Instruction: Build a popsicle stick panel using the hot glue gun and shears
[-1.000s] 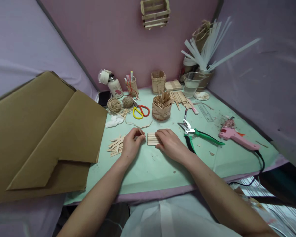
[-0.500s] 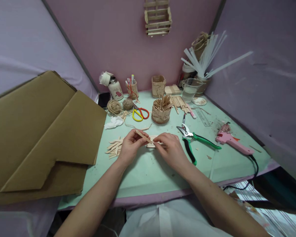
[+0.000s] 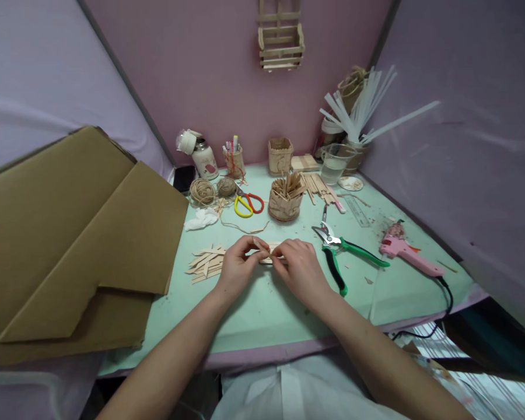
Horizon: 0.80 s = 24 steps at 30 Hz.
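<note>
Between my two hands is a short wooden craft stick (image 3: pixel 263 247), mostly covered by fingers. My left hand (image 3: pixel 238 265) is closed, pinching it between thumb and fingers. My right hand (image 3: pixel 301 263) is closed too, its thumb and fingertips at the stick's near right end. Just beneath and behind the fingers lie several pale craft sticks side by side (image 3: pixel 266 262), partly hidden by both hands. A loose pile of cut craft sticks (image 3: pixel 204 263) lies to the left of my left hand.
Green-handled pruning shears (image 3: pixel 332 240) lie right of my right hand, with a pink glue gun (image 3: pixel 409 254) beyond. Behind stand a stick-filled wooden cup (image 3: pixel 285 205), scissors (image 3: pixel 244 206) and twine balls (image 3: pixel 202 191). Folded cardboard (image 3: pixel 114 216) covers the left side.
The stick between my hands has turned and sunk deeper into the fingers, so less of it shows. My hands have drawn slightly closer together. The view has shifted a little.
</note>
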Each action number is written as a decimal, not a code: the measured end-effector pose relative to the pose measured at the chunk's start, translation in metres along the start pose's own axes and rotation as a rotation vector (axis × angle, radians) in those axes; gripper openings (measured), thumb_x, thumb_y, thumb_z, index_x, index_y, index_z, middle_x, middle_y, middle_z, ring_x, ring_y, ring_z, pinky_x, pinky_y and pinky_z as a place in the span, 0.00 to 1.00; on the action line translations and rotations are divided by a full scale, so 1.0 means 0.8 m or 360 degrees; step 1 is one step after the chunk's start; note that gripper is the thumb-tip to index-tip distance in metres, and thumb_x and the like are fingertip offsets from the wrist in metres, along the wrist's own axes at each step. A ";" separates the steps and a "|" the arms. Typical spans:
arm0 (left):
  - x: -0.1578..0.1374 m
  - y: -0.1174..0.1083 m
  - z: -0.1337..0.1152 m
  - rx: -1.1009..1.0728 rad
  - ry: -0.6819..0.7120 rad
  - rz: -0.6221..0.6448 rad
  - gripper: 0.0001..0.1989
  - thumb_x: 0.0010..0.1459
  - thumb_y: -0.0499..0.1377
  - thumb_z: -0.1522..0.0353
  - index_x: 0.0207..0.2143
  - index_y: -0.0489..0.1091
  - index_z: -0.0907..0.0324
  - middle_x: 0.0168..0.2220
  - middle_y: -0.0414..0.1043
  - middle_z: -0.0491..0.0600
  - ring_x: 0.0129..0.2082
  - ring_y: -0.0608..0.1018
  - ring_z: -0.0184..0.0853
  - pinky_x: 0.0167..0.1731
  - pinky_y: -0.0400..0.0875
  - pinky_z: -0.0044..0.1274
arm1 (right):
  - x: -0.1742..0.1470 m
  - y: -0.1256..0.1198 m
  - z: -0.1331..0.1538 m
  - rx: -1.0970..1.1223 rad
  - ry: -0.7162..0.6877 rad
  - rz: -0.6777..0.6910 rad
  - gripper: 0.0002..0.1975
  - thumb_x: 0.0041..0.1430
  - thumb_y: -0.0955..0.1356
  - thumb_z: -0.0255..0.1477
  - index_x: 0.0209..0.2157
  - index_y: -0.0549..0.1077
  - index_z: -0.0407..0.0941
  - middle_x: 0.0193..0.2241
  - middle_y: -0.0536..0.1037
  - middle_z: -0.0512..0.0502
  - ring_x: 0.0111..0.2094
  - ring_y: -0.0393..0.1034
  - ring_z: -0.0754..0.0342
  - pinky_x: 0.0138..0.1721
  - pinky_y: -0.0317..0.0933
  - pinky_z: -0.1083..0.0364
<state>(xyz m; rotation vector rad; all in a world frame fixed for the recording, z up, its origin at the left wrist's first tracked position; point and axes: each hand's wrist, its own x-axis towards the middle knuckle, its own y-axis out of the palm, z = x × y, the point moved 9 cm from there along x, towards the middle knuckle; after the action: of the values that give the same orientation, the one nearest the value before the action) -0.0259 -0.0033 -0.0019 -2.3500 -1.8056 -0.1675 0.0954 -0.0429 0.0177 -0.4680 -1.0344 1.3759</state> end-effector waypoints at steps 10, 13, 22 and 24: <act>-0.006 0.005 -0.005 0.0237 0.0043 0.0031 0.02 0.52 0.60 0.72 0.30 0.73 0.58 0.33 0.76 0.48 0.36 0.76 0.34 0.35 0.73 0.23 | 0.002 0.016 -0.018 0.0260 0.0224 -0.0031 0.07 0.54 0.66 0.24 0.25 0.65 0.46 0.26 0.72 0.48 0.31 0.65 0.51 0.35 0.55 0.53; -0.007 0.004 -0.007 0.0277 0.0096 0.0018 0.02 0.53 0.61 0.71 0.31 0.73 0.57 0.33 0.76 0.48 0.36 0.76 0.35 0.36 0.73 0.24 | 0.002 0.020 -0.024 0.0385 0.0327 -0.0060 0.07 0.52 0.66 0.25 0.23 0.64 0.47 0.24 0.71 0.49 0.29 0.64 0.52 0.32 0.54 0.55; -0.019 -0.008 -0.032 0.0281 0.0467 -0.0208 0.01 0.57 0.62 0.70 0.32 0.73 0.56 0.34 0.77 0.48 0.38 0.78 0.35 0.42 0.72 0.28 | 0.008 0.020 -0.032 0.0835 0.0567 -0.0073 0.04 0.47 0.63 0.30 0.21 0.64 0.47 0.18 0.67 0.55 0.22 0.61 0.56 0.25 0.54 0.58; -0.019 -0.012 -0.033 0.0180 0.0469 -0.0265 0.02 0.56 0.62 0.71 0.33 0.73 0.56 0.34 0.77 0.48 0.38 0.78 0.35 0.42 0.73 0.27 | 0.008 0.021 -0.033 0.0923 0.0591 -0.0059 0.04 0.46 0.63 0.30 0.22 0.65 0.46 0.18 0.67 0.55 0.22 0.61 0.56 0.25 0.54 0.58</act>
<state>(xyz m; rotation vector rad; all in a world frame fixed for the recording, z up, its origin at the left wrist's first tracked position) -0.0388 -0.0210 0.0215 -1.9784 -1.8093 -0.3997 0.1062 -0.0258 -0.0072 -0.2514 -0.3151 1.4129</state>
